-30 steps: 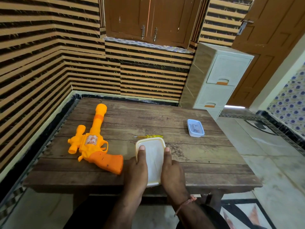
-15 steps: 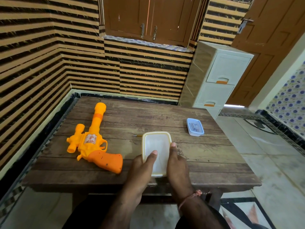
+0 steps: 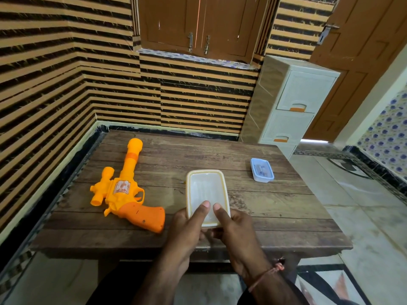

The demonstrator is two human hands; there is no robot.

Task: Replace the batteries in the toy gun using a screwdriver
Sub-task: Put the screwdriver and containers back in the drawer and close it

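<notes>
An orange and yellow toy gun [image 3: 125,190] lies on its side on the left half of the wooden table [image 3: 275,208], barrel pointing away. My left hand [image 3: 187,230] and my right hand [image 3: 231,227] together hold a cream-rimmed translucent plastic container [image 3: 206,190] above the table's middle, both thumbs pressed on its top near the close end. The screwdriver [image 3: 182,182] lies behind the container; only its metal tip shows at the container's left edge. A small pale blue lidded box [image 3: 262,169] sits on the right side of the table.
Striped walls close in the table on the left and at the back. A white plastic drawer unit [image 3: 293,104] stands beyond the table's far right corner, with a brown door behind it. Tiled floor lies to the right.
Both hands have lifted the container off the table and raised it, so it now covers the screwdriver. The thumbs have moved from its sides onto its top.
</notes>
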